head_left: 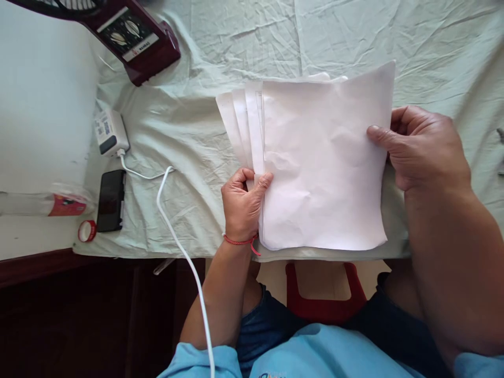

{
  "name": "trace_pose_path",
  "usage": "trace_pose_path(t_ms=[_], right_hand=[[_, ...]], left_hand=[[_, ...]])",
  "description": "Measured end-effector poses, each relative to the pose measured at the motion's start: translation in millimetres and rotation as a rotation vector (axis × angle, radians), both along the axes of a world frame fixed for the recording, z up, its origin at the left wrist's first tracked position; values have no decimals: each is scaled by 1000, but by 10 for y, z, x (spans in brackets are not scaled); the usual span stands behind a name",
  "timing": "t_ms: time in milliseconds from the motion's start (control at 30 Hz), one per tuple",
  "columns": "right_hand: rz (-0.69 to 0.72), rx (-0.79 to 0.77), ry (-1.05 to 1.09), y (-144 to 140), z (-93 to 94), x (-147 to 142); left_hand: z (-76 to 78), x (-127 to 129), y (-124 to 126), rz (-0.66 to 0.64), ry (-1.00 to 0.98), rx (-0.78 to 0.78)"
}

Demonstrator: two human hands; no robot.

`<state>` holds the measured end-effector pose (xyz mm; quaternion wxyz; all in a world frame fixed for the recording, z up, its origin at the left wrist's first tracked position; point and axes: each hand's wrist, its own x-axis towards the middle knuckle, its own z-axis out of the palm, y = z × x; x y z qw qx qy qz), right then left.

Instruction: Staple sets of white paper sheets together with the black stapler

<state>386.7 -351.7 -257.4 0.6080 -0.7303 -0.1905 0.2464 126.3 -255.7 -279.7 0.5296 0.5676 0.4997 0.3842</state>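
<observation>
Several white sheets of paper (323, 168) are held up over the near edge of the cloth-covered table. My left hand (244, 202) grips them at their left side, thumb on the front sheet and fingers behind. Further sheets (238, 123) fan out to the upper left, and one shows faint printed lines. On the right, my right hand (423, 144) pinches the sheet's right edge between thumb and fingers, and the upper right corner is lifted. The front sheet looks blank and slightly creased. How many sheets my right hand holds is hidden.
A white power bank (112, 132) with a white cable (177, 239) sits at the left, near a black phone (111, 201) and a red tape roll (87, 231). A plastic bottle (66, 205) lies beyond them. A dark red fan base (151, 52) stands at the upper left. Below is a red stool (325, 307).
</observation>
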Motion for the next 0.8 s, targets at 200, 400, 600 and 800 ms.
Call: trace_pose_path(t_ms=[200, 400, 600, 800], right_hand=[[-64, 47, -25, 15, 39, 12], [-120, 119, -27, 26, 21, 31], [-65, 219, -2, 29, -1, 21], [3, 185, -59, -21, -33, 47]], left_hand=[[21, 14, -42, -45, -131, 38], [11, 33, -53, -31, -72, 215], [-33, 40, -52, -56, -96, 285], [-66, 2, -30, -38, 9, 348]])
